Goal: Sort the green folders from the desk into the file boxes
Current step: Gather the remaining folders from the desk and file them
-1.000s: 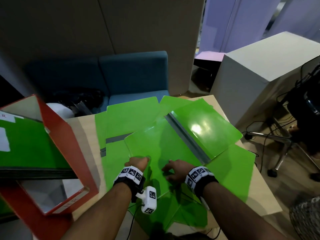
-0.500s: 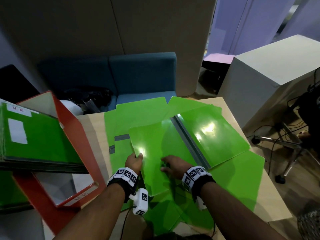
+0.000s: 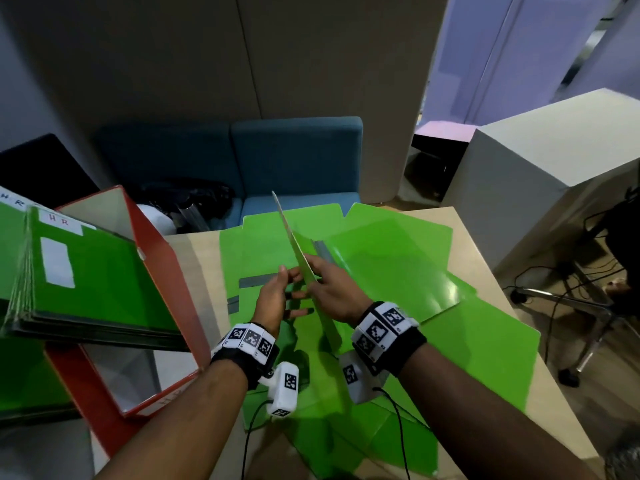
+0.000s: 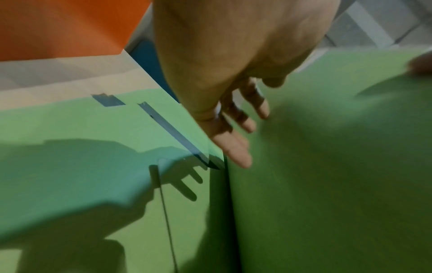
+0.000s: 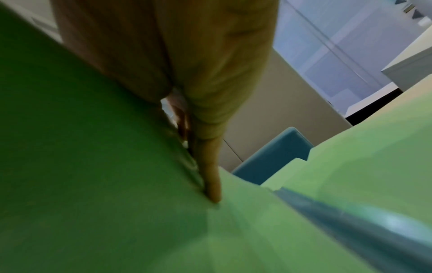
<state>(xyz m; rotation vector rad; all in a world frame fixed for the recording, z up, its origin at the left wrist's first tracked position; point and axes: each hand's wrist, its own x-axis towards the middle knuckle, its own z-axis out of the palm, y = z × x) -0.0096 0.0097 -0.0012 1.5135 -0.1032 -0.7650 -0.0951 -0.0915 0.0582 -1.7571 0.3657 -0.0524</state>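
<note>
While the raised folder cover (image 3: 294, 244) stands on edge over the green folders (image 3: 398, 271) on the worktop (image 3: 201, 258), right hand (image 3: 332, 292) pinching it & left hand (image 3: 273, 299) flat w/ straight fingers against it, we should fold it shut squarely before carrying it to the red file box (image 3: 166, 271).

A blue sofa (image 3: 298, 161) stood at twelve o'clock behind the pale wooden bench (image 3: 485, 268), backed by grey partition panels (image 3: 242, 57). At two o'clock sat a white cabinet (image 3: 540, 157); lilac walls (image 3: 512, 46) glowed beyond.
</note>
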